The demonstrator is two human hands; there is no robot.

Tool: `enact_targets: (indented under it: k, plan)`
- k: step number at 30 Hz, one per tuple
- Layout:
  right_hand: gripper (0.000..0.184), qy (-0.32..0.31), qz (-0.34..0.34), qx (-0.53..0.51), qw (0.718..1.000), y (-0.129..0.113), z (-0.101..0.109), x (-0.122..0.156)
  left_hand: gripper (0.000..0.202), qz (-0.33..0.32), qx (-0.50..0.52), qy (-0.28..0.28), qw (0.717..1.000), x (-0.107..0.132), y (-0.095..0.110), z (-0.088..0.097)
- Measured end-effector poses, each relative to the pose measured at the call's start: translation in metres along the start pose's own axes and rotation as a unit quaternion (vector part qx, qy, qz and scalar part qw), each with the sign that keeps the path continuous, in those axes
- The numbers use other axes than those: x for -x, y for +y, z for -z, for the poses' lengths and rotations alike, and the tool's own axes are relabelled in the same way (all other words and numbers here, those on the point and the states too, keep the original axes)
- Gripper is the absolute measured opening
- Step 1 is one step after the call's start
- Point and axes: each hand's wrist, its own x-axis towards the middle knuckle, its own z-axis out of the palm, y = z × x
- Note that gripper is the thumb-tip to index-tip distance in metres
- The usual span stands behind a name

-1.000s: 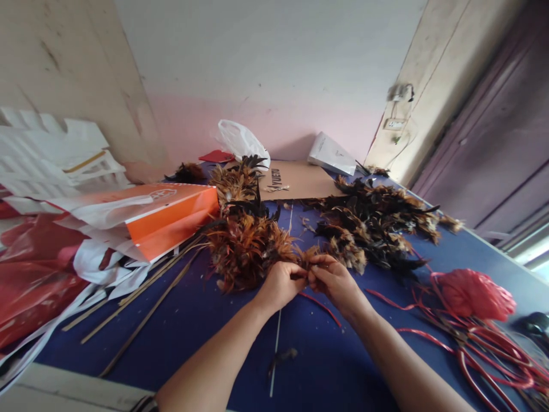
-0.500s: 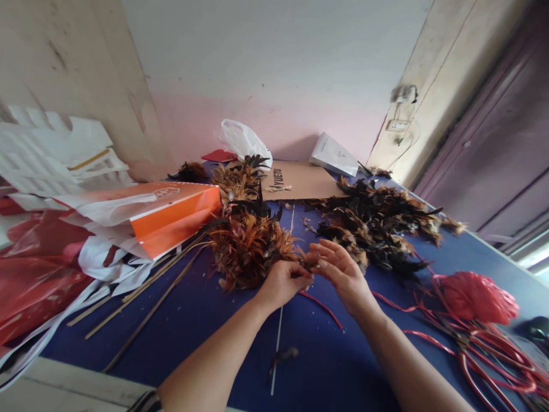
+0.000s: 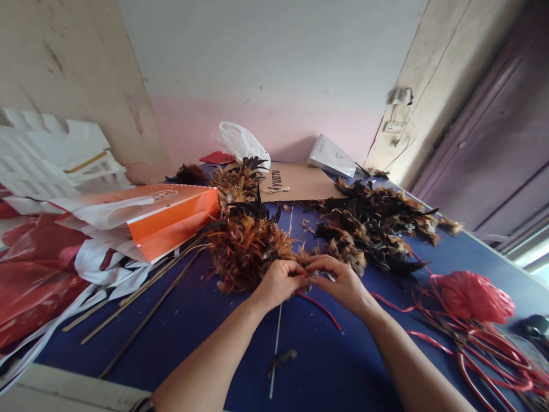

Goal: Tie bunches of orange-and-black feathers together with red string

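A thick bundle of reddish-brown feathers (image 3: 246,246) lies on the blue table, its narrower end reaching my hands. My left hand (image 3: 278,283) is closed in a pinch at that end, against the feathers. Opposite it, my right hand (image 3: 338,281) has thumb and fingers brought together, its tips meeting the left fingertips. A speck of red shows between them; what the right fingers pinch is too small to make out. From under the hands a red plastic string (image 3: 323,309) trails toward me on the table.
Dark feather bundles (image 3: 377,223) are piled right. Beyond lie a cardboard sheet (image 3: 304,180) and white plastic bag (image 3: 244,143). An orange paper bag (image 3: 175,220) and thin sticks (image 3: 141,312) are left; red string ball (image 3: 472,297) and red-handled scissors (image 3: 467,372) right.
My right hand's fingers, raised and spread before, have come down and closed against the left fingertips. My left hand keeps its pinch in nearly the same place.
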Motion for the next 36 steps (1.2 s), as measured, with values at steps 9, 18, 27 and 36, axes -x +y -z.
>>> enact_targets:
  k: [9, 18, 27, 36]
  plan:
    - [0.01, 0.002, 0.004, 0.048, 0.999, 0.001, 0.001, 0.001, 0.023, -0.012, -0.005, -0.015, 1.0, 0.005, 0.009, -0.004]
    - [0.019, -0.03, -0.041, -0.074, 0.996, 0.007, 0.002, 0.0, 0.025, 0.06, 0.1, -0.004, 0.993, 0.003, 0.011, 0.001]
    - [0.016, -0.09, 0.029, -0.018, 0.995, 0.002, 0.009, 0.001, 0.022, 0.112, 0.272, 0.013, 0.956, 0.0, 0.009, 0.004]
    - [0.014, -0.026, 0.05, 0.068, 0.996, -0.006, 0.019, 0.002, 0.019, 0.08, 0.278, 0.007, 0.957, 0.0, 0.012, 0.005]
